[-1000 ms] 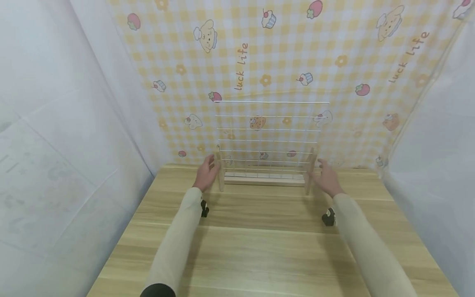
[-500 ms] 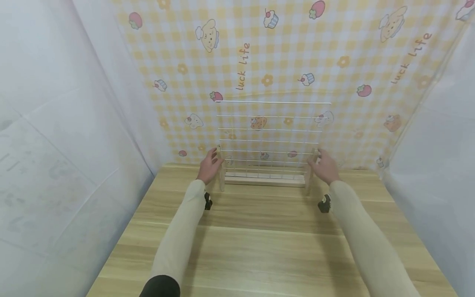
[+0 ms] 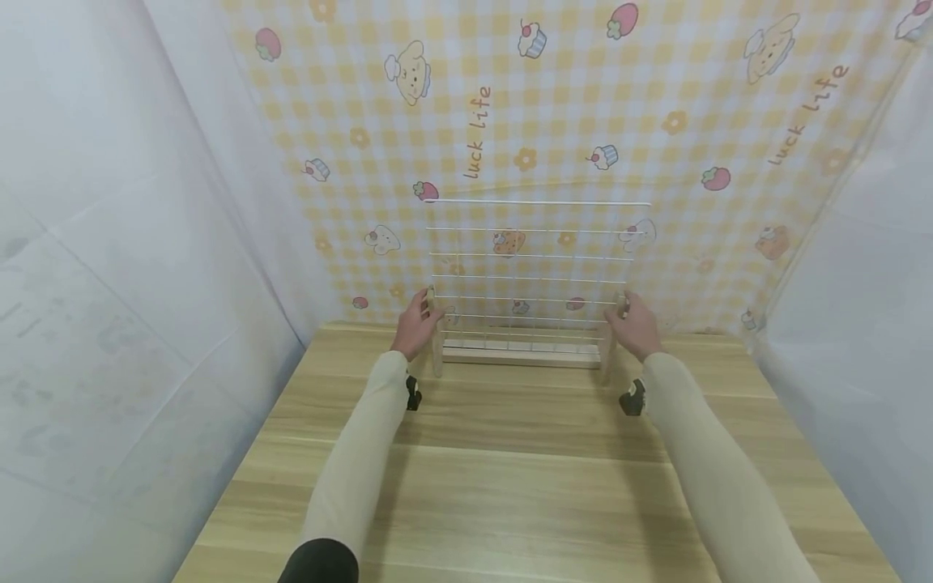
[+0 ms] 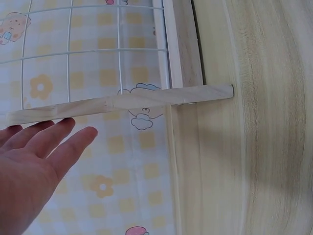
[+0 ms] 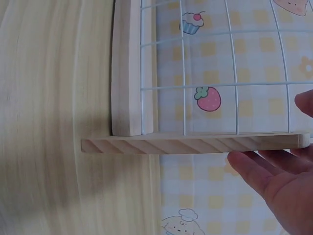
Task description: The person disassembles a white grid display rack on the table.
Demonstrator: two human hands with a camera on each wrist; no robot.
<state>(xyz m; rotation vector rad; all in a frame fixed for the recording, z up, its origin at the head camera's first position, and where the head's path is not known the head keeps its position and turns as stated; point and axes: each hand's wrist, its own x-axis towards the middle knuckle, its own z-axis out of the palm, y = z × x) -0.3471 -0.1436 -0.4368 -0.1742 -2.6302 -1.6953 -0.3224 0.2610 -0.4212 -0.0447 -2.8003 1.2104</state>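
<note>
A white wire grid rack point(image 3: 538, 202) stands upright at the back of the table, set in a wooden base bar point(image 3: 521, 357) between two wooden side posts. My left hand point(image 3: 415, 326) grips the left post point(image 4: 127, 101) near its top, its thumb on the inner side in the head view. In the left wrist view the fingers point(image 4: 68, 147) lie along the outer face and the thumb is hidden. The right post point(image 5: 195, 144) is between the thumb point(image 5: 305, 103) and fingers point(image 5: 249, 169) of my right hand point(image 3: 636, 325), likewise near the top.
Behind the rack hangs a yellow checked cloth point(image 3: 525, 97) with cartoon prints. White sheets point(image 3: 109, 243) enclose both sides. The wood-grain table point(image 3: 525, 486) stretches from the rack toward me.
Both hands have moved in from beside the posts and taken hold of them near their tops. The right hand has come inward and up. The rack stays where it stood.
</note>
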